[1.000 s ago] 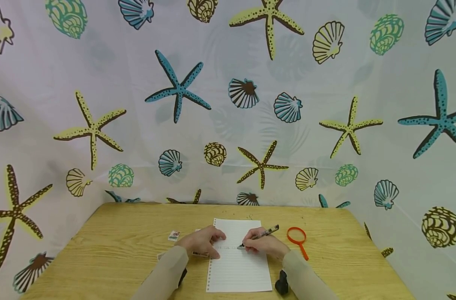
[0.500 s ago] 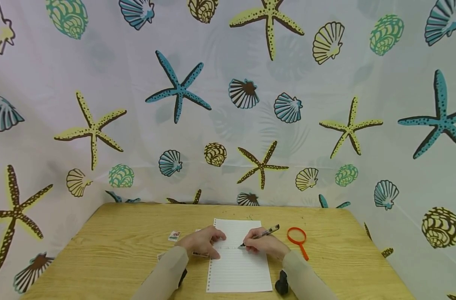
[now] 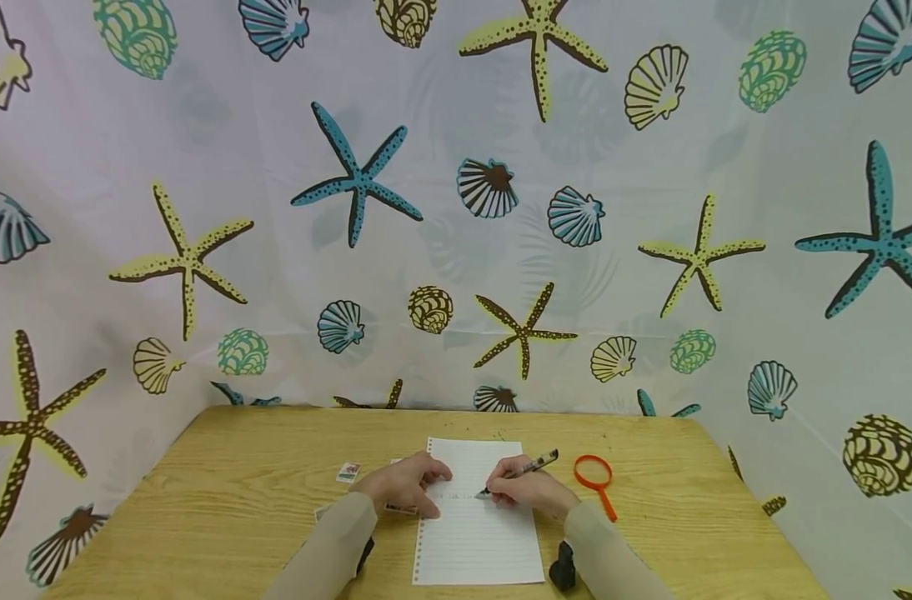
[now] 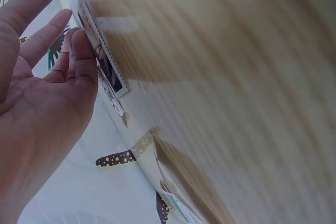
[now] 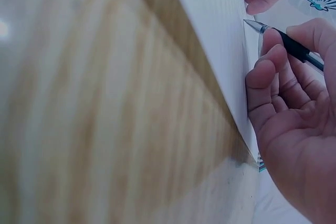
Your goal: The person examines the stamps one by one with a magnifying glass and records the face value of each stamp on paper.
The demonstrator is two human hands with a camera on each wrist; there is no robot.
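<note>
A sheet of lined, hole-punched paper [image 3: 478,550] lies on the table, with a short line of faint writing [image 3: 452,496] across its middle. My right hand [image 3: 534,490] pinches a pen [image 3: 533,462] between thumb and fingers. In the right wrist view the pen's dark grip [image 5: 294,47] and pointed tip show clearly; the tip meets the paper at the end of the writing. On the paper's left edge rests my left hand [image 3: 403,485], fingers loosely bent and holding nothing. Beneath and beside it lie small stamps, one perforated stamp [image 4: 102,48] showing close to its fingers in the left wrist view.
A red magnifying glass [image 3: 608,504] lies right of the paper. Another stamp [image 3: 348,472] sits to the left of my left hand. Wood-grain tabletop [image 3: 231,492] surrounds everything, and a curtain [image 3: 441,258] printed with shells and starfish hangs behind and at both sides.
The pen tip has shifted very slightly to the right along the written line. My left hand, the paper and the magnifying glass stay where they were.
</note>
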